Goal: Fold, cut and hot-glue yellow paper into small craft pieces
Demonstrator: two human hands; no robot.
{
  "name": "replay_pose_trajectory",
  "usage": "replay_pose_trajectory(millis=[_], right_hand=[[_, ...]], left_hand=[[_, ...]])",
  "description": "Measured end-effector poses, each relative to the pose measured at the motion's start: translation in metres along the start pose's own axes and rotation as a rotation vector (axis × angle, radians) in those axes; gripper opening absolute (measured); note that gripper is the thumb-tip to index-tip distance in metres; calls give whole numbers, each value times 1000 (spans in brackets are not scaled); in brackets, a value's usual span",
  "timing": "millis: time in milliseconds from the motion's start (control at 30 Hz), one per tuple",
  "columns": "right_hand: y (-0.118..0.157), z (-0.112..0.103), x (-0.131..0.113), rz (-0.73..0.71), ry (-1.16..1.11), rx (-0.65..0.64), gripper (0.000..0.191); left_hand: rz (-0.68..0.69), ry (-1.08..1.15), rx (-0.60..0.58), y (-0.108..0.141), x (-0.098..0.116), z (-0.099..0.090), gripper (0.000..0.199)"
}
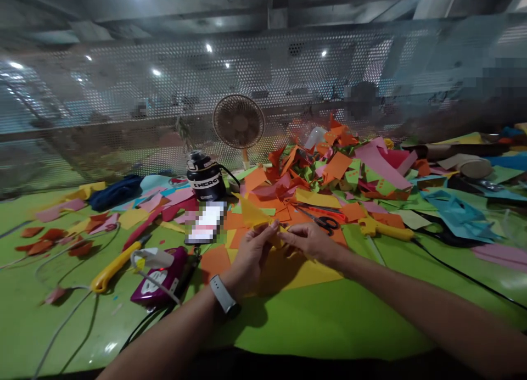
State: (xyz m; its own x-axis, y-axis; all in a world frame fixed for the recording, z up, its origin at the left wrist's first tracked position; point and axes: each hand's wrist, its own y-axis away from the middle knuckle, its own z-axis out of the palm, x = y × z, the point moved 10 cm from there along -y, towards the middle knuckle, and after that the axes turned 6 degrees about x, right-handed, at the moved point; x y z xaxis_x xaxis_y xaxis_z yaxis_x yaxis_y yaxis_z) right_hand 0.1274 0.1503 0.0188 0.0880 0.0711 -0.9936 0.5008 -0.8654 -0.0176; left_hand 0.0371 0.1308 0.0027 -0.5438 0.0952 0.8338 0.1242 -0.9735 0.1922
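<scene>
Between my two hands is a piece of yellow paper, its pointed end sticking up to the left. My left hand, with a watch on the wrist, pinches it between thumb and fingers. From the other side my right hand grips the same paper, fingertips close to the left thumb. The exact folds are hidden by the fingers. Below the hands lies a larger yellow sheet on the green tabletop. Dark-handled scissors rest just beyond my right hand.
A yellow glue gun lies right, a yellow-handled tool left beside a purple power strip with cords. A phone, a black bottle and a fan stand behind. Colored paper scraps are heaped at the back.
</scene>
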Motion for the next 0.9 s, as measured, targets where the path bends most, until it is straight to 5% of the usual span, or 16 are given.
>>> replay_pose_trajectory(millis=[200,367,600,900], right_hand=[[5,-5,-11,-59,140,-20,50],[4,-34,-28,-177,123,188,34],[1,-14,-2,69,-148,61,36],[-4,-54,-1,150,-277,248,34]], left_hand=[[2,-65,-48,-1,5,5,24],[42,-279,-145,-1,11,9,32],[44,-578,-411,6,-9,23,34],[-7,-901,-563,11,-2,20,26]])
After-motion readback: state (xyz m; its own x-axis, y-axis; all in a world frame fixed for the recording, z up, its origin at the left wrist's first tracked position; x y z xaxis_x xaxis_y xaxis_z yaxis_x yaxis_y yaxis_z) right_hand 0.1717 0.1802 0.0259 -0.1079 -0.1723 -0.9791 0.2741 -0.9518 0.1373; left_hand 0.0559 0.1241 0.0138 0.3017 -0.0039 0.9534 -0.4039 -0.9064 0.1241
